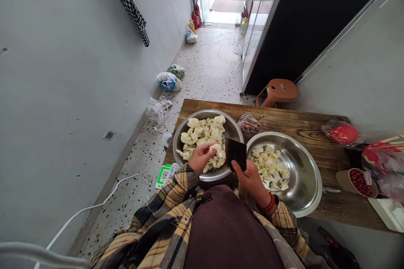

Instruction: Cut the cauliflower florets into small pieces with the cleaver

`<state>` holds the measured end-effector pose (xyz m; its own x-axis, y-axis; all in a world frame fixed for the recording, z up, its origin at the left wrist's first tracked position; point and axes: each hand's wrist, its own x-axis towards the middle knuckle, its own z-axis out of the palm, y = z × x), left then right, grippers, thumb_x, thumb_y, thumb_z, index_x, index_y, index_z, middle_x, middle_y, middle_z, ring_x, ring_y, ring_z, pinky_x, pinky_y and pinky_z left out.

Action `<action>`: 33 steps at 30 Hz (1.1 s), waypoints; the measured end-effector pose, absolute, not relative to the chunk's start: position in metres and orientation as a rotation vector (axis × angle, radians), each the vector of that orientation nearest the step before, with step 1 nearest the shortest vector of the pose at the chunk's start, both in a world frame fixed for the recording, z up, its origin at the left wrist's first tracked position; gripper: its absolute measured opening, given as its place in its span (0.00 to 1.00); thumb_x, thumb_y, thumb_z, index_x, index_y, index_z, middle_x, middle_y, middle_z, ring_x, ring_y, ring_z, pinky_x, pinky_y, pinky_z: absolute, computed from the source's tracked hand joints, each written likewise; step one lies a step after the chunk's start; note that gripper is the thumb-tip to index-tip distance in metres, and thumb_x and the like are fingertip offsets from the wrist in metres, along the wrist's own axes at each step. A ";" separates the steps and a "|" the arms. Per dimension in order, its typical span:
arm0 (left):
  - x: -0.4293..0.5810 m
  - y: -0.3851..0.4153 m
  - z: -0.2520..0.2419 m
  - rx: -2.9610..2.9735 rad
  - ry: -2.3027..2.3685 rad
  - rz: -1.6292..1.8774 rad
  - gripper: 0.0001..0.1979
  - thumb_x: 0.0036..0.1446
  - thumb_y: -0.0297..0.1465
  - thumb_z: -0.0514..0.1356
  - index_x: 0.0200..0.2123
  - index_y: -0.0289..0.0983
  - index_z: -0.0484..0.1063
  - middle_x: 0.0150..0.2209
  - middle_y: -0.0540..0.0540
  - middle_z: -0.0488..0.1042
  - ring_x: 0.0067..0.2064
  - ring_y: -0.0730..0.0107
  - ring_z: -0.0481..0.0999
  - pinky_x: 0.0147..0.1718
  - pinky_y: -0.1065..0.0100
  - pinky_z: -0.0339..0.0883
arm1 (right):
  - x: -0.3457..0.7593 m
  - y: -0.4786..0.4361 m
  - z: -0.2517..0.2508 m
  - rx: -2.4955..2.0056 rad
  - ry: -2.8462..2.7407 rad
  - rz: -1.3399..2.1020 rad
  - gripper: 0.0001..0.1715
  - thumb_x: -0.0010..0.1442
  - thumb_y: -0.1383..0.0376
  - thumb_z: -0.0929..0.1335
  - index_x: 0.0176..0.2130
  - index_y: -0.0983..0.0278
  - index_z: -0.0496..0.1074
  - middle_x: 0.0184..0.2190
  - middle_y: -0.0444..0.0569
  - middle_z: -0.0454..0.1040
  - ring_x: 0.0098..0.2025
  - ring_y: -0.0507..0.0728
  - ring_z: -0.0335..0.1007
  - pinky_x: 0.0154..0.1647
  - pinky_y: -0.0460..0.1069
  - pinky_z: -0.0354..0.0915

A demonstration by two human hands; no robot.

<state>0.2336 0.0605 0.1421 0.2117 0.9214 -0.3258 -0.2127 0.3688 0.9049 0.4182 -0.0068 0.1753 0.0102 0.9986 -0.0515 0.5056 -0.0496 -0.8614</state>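
Over the left metal bowl (232,122), my left hand (200,157) is closed on a piece of cauliflower (216,149). My right hand (251,178) grips a dark-bladed cleaver (236,154), its blade upright just right of that piece. Large cauliflower florets (205,129) fill much of the left bowl. To the right, a wider metal basin (303,176) holds smaller cut florets (269,166); my right hand partly covers its near left side. The cleaver's handle is mostly hidden in my fingers.
Both bowls stand on a wooden table (293,122). Behind them lies a plastic bag (249,125). At right are a cup of red beans (358,183), a knife handle (332,190) and a red bagged item (344,133). An orange stool (277,90) stands beyond; bags (170,80) line the left wall.
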 end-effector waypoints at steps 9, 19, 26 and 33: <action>0.235 0.058 0.141 0.988 1.170 0.935 0.22 0.46 0.43 0.67 0.41 0.33 0.76 0.28 0.49 0.76 0.26 0.72 0.74 0.29 0.69 0.68 | 0.411 -0.012 0.184 -1.577 -1.682 0.850 0.21 0.65 0.55 0.60 0.27 0.63 0.69 0.25 0.46 0.71 0.26 0.53 0.64 0.28 0.47 0.60; 0.241 0.050 0.137 0.966 1.142 1.042 0.22 0.48 0.43 0.65 0.43 0.35 0.73 0.39 0.44 0.78 0.41 0.63 0.76 0.44 0.62 0.70 | 0.409 -0.012 0.174 -1.593 -1.610 0.944 0.22 0.65 0.53 0.59 0.31 0.63 0.72 0.24 0.48 0.71 0.30 0.56 0.69 0.32 0.48 0.66; 0.246 0.047 0.140 1.005 1.119 1.073 0.21 0.51 0.43 0.63 0.43 0.36 0.71 0.40 0.44 0.77 0.42 0.64 0.75 0.45 0.63 0.69 | 0.408 -0.014 0.178 -1.606 -1.557 0.969 0.21 0.65 0.54 0.60 0.38 0.65 0.73 0.33 0.52 0.76 0.36 0.58 0.72 0.38 0.50 0.67; 0.245 0.047 0.141 1.086 1.109 1.064 0.20 0.54 0.43 0.61 0.45 0.36 0.72 0.44 0.43 0.77 0.45 0.62 0.75 0.47 0.63 0.68 | 0.407 -0.014 0.182 -1.549 -1.577 1.013 0.20 0.66 0.55 0.60 0.40 0.64 0.73 0.35 0.52 0.77 0.37 0.57 0.73 0.40 0.49 0.67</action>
